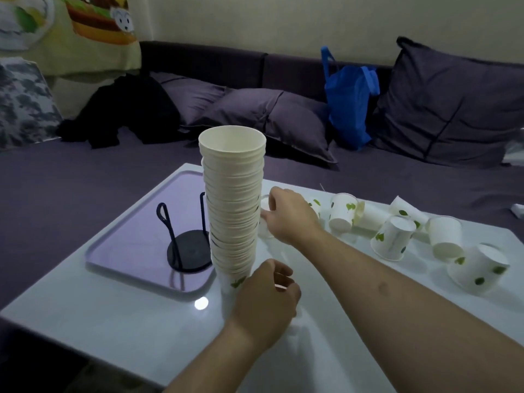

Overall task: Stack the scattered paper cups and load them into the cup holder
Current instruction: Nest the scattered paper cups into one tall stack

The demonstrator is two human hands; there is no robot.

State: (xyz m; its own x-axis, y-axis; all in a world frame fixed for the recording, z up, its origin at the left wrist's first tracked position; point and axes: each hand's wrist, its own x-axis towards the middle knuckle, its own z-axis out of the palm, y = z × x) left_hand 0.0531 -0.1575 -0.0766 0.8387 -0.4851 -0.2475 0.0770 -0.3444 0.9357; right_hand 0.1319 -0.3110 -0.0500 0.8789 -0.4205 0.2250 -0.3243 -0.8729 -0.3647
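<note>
1. Surface [119, 321]: carries the tall cup stack [234, 205], light, top-heavy; best held low
2. Cup holder [185, 245]: just left, unloaded
3. Left hand [265, 302]: curled round stack's base
4. Right hand [289, 214]: pinches a loose cup [264, 219], thin, crushable

Dim room, cool cast. One bright round glare spot sits on the glossy table [85, 313], near centre. Shadows fall soft. Edges bow with wide-angle distortion; the whole picture looks slightly soft.

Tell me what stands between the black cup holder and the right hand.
In the head view, the tall cup stack stands between the cup holder and the right hand.
</note>
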